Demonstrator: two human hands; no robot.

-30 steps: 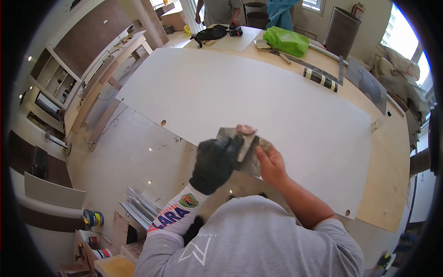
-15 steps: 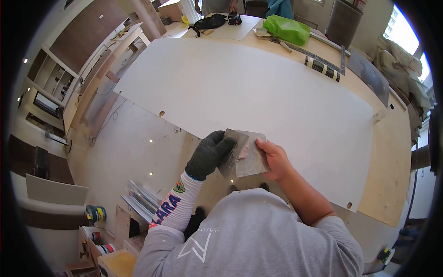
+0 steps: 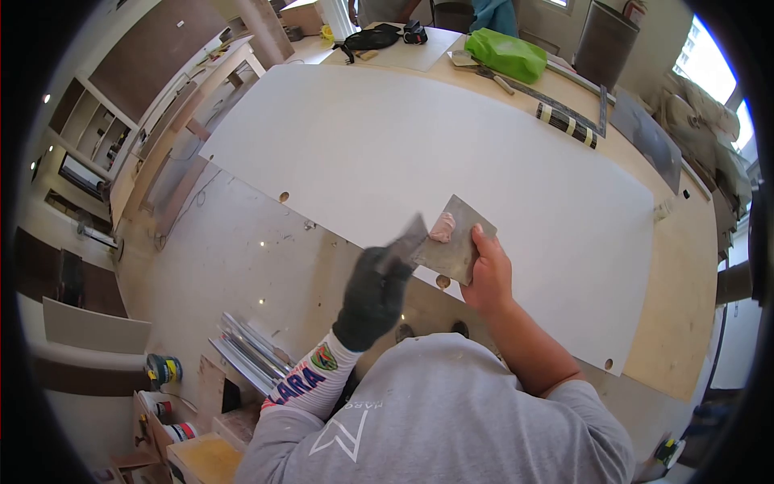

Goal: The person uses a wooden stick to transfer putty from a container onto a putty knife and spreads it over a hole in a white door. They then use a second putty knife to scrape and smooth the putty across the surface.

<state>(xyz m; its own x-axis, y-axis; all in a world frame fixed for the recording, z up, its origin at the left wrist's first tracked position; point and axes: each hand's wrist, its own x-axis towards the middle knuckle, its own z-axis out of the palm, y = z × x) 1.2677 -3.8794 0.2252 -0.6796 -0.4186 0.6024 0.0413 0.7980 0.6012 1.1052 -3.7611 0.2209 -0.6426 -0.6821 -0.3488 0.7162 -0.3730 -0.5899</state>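
Note:
My left hand (image 3: 371, 298), in a dark glove, is closed round a metal scraper (image 3: 409, 239), which is blurred by motion. Bare, my right hand (image 3: 490, 276) pinches a square metal scraper plate (image 3: 458, 254) by its right edge, thumb on top. A lump of pinkish putty (image 3: 443, 227) sits near the plate's upper left side. The left scraper's edge is close beside the plate's left corner. Both tools are held over the near edge of a large white panel (image 3: 363, 145) with round holes along its border.
The panel lies on a wooden table (image 3: 673, 323). Along its far side are a green bag (image 3: 506, 55), a metal square (image 3: 603, 113) and a dark taped roll (image 3: 566, 126). Metal strips (image 3: 250, 355) and paint cans (image 3: 164, 369) stand at the lower left. Someone stands behind the table.
My hands have drawn apart: the left with its scraper came off the putty and lower, while the right plate turned and shifted slightly right. The putty lump now shows fully.

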